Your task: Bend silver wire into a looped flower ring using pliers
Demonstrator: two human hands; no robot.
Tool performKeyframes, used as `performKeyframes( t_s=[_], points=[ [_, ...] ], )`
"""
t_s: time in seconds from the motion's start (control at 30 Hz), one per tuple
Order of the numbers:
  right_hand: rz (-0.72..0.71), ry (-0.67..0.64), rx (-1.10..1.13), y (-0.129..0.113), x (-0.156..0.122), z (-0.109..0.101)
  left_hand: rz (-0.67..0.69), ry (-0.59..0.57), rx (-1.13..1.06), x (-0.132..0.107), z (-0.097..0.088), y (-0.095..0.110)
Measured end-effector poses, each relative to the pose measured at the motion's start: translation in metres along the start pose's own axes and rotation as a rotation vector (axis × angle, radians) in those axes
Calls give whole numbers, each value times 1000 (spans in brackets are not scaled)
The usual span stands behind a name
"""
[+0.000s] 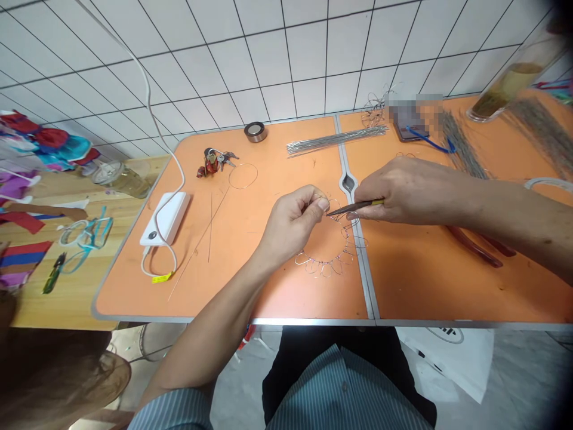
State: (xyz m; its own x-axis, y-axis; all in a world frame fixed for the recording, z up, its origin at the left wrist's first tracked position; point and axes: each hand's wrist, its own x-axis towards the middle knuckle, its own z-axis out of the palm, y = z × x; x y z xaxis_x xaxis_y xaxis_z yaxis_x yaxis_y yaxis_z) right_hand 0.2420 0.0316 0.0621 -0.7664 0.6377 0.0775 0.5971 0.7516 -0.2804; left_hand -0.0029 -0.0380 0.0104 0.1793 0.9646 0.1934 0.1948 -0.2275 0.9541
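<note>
My left hand (295,220) pinches the edge of a thin wire ring (325,263) between thumb and fingers. Small wire loops run around this ring like petals. My right hand (396,188) is closed around a pair of pliers (356,206) with dark, slender jaws and a bit of yellow at the handle. Their tip is at the wire by my left fingertips; whether the jaws grip it I cannot tell. Beneath my right forearm, two red handles (477,246) lie on the orange table (268,298), the tool's head hidden.
A bundle of straight wires (335,141), a tape roll (255,132), keys (219,158) and a plain wire ring (243,176) lie farther back. At left sits a white power bank (165,218) with a cable. A tall glass (505,89) stands back right. Someone's head (54,370) is lower left.
</note>
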Motion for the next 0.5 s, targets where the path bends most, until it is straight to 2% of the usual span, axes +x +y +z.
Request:
performKeyframes(
  t_s=[0.13,0.5],
  points=[
    [8,-92,-112,-1,0,-1,4,-5,-3,0,0,0],
    [15,-58,-51,0,-2,1,4,7,-9,1,0,0]
  ],
)
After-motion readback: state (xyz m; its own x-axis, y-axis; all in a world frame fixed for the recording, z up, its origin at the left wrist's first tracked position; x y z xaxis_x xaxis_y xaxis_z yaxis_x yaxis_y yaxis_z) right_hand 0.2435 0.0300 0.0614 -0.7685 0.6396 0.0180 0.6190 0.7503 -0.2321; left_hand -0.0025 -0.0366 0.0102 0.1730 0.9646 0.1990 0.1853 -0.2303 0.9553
